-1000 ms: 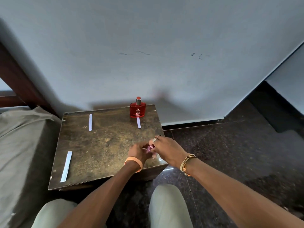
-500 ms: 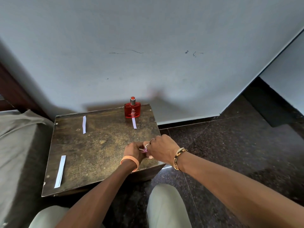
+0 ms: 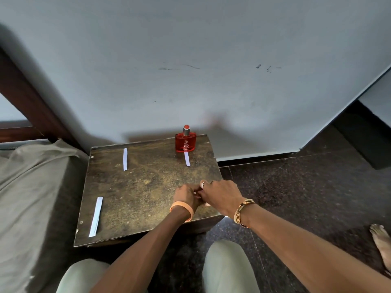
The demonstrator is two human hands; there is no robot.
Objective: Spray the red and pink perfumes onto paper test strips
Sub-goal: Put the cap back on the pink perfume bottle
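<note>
A red perfume bottle [image 3: 185, 142] with a silver neck stands upright at the back right of a small brown table [image 3: 143, 187]. One white paper strip [image 3: 187, 159] lies just in front of it. A second strip [image 3: 125, 159] lies at the back left, a third [image 3: 96, 216] at the front left. My left hand [image 3: 186, 195] and my right hand [image 3: 222, 194] meet at the table's front right, both closed on a small pink perfume [image 3: 205, 204]. The fingers hide nearly all of it.
A grey-covered bed [image 3: 31, 187] presses against the table's left side, with a dark wooden frame behind it. The wall runs right behind the table. Dark stone floor spreads to the right, where a bare foot [image 3: 380, 244] rests. My knees [image 3: 228, 267] sit below the table's front edge.
Both hands stay joined at the same spot on the table. The pink item shows less between the fingers than before. Only the view has shifted a little.
</note>
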